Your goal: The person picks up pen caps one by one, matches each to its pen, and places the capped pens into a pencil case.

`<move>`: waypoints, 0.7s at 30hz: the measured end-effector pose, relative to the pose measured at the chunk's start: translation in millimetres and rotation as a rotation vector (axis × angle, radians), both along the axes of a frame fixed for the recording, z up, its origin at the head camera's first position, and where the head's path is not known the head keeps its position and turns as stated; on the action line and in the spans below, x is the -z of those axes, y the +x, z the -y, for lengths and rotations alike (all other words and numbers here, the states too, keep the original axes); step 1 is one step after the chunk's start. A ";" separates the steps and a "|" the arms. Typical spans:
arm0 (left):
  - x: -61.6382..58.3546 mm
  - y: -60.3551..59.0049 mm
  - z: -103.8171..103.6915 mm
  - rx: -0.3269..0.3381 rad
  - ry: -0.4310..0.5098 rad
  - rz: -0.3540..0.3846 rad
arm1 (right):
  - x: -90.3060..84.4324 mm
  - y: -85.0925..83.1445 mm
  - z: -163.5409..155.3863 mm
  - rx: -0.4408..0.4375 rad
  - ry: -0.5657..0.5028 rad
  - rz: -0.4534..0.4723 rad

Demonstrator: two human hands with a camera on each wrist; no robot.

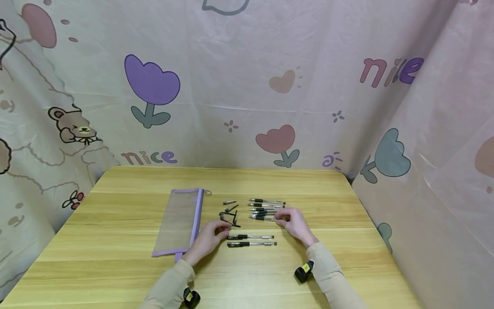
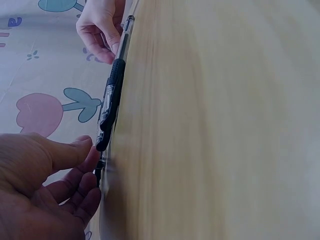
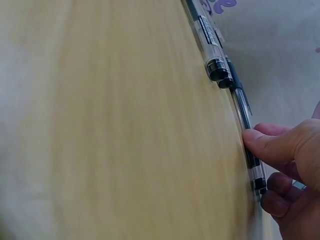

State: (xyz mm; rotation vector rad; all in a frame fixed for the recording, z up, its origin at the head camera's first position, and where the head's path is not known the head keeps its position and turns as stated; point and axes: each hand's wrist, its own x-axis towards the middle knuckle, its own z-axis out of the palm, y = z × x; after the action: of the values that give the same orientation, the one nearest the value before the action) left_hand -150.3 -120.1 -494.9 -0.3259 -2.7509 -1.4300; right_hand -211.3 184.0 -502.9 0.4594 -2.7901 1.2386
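My right hand (image 1: 294,222) pinches the rear end of a clear-barrelled gel pen (image 3: 242,107), the nearest in a row of several uncapped pens (image 1: 266,205) pointing left. In the right wrist view the thumb lies along its barrel. My left hand (image 1: 210,236) is beside several loose black pen caps (image 1: 235,217), its thumb and fingers loosely bent. Whether its fingertips touch a cap is hard to tell. Two capped gel pens (image 1: 251,243) lie side by side nearer me, between the hands; one shows close up as a black-capped pen (image 2: 114,90) in the left wrist view.
A mesh zip pouch (image 1: 177,221) with purple edging lies flat to the left, partly behind the left hand. The wooden table (image 1: 127,206) ends against a printed curtain (image 1: 231,86) at the back and sides.
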 end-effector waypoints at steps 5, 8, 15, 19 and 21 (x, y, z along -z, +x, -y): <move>0.4 -0.4 -0.6 -0.006 -0.004 0.006 | 0.4 0.2 -0.5 -0.005 0.009 -0.014; 0.7 -1.5 -0.4 0.000 0.001 -0.001 | 0.7 0.9 -0.2 0.005 0.014 -0.008; -0.7 -5.7 -3.1 -0.022 0.008 -0.029 | -3.0 4.4 -2.1 -0.035 0.029 -0.016; -1.5 -8.2 -4.9 -0.046 -0.003 -0.058 | -3.5 6.0 -2.7 -0.045 0.034 -0.012; -2.0 -9.8 -5.3 -0.055 -0.009 -0.059 | -3.3 6.5 -3.0 -0.047 0.040 -0.014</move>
State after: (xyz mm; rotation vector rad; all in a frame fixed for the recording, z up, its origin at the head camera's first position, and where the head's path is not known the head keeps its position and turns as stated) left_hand -160.1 -114.8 -492.9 -0.2859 -2.6990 -1.3726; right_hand -204.9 187.0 -499.7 0.5369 -2.8126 1.1853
